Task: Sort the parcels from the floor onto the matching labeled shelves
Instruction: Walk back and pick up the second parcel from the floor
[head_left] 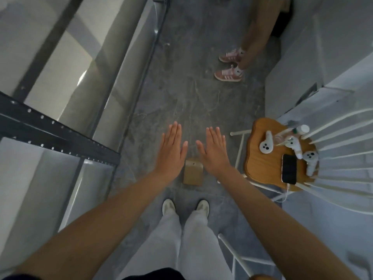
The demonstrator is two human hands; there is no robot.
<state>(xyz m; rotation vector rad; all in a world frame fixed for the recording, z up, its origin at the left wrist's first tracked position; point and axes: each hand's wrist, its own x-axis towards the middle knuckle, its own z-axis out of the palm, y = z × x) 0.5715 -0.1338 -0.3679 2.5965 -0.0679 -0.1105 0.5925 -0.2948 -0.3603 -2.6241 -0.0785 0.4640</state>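
A small brown parcel point(192, 172) lies on the grey floor just ahead of my feet. My left hand point(171, 150) is stretched out flat, palm down, fingers straight, above and to the left of the parcel. My right hand point(214, 150) is held the same way above and to the right of it. Neither hand touches the parcel or holds anything. A dark metal shelf frame point(50, 130) with pale shelf boards runs along the left side.
A white chair with a wooden seat point(260, 170) stands at the right, carrying a phone point(289, 169), white controllers and a bottle. Another person's legs and pink shoes point(229, 74) stand further down the aisle. White cabinets point(302, 77) line the right.
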